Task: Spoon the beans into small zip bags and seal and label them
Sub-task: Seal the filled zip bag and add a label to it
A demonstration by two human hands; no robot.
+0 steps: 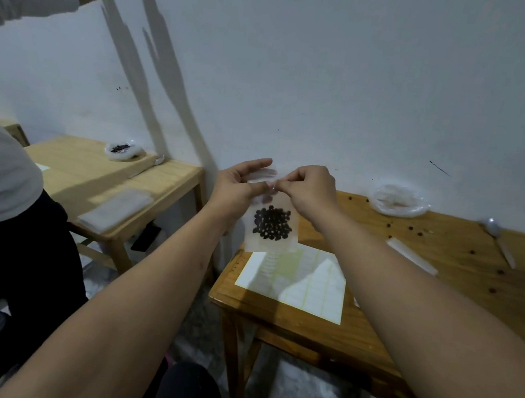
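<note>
A small clear zip bag hangs in the air above the left end of the wooden table, with a clump of dark beans in its lower part. My left hand and my right hand both pinch the bag's top edge, fingertips meeting at the middle. A sheet of white labels lies on the table under the bag. A metal spoon rests at the far right. A crumpled clear plastic bag sits by the wall.
Several loose beans are scattered on the table, and a flat clear strip lies right of the labels. At the left, another person sits by a second table with a bean bag and zip bags. A white wall stands behind.
</note>
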